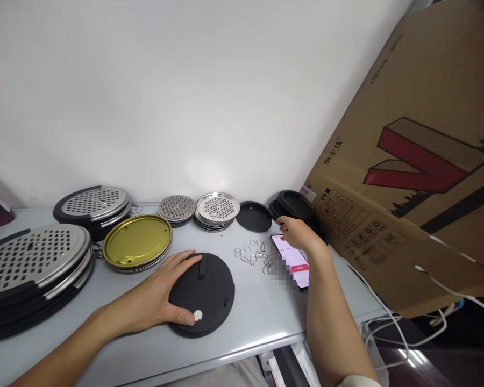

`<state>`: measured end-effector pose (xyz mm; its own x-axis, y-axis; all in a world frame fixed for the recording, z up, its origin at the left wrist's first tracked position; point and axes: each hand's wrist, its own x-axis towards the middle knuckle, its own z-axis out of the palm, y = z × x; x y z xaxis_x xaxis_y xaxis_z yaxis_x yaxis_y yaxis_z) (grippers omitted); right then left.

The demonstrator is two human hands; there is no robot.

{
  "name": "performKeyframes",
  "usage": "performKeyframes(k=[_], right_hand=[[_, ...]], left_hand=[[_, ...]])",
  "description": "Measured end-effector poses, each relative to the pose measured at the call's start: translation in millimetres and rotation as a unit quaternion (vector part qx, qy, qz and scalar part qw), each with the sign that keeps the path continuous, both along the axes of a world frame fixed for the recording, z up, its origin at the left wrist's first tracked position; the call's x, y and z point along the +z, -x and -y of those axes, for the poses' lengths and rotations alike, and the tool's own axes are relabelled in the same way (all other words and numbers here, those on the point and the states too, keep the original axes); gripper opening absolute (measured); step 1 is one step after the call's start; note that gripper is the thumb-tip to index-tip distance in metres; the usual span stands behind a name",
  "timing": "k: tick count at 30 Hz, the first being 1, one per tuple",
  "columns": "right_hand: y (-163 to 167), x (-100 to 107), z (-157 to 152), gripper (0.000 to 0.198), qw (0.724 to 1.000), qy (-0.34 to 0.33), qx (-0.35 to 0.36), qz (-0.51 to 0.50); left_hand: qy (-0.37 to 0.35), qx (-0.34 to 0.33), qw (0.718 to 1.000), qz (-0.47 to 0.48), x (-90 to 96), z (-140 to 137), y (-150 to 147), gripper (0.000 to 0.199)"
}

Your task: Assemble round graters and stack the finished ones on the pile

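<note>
My left hand [175,293] grips a round black disc [210,295] by its left side, thumb on the face and fingers at the far edge. The disc has a raised clip-like tab, a small slot and a white round spot. Over the top end of a phone [296,263] is my right hand [300,234], its fingers curled and close together; what they hold, if anything, is hidden. Loose metal rings and clasps [260,255] lie between the disc and the phone. Beyond the right hand are a flat black lid [254,216] and a stack of black round parts [294,204].
At left stand stacks of perforated metal grater discs with black rims [36,255] [97,203]. Gold-coloured round lids [139,241] are piled beside them. Smaller grater plates [218,208] sit near the wall. A large cardboard box [387,215] leans at right, with white cables [387,317] below.
</note>
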<state>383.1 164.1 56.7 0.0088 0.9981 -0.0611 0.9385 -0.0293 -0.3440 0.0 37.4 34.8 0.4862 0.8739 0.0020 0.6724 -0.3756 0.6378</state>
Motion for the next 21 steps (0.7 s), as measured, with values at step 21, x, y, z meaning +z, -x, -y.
performKeyframes(k=[21], right_hand=[[5.7,0.8,2.6,0.059,0.999,0.02,0.013,-0.038]], left_hand=[[0.002,0.0,1.0,-0.02,-0.6,-0.1,1.6,0.094]])
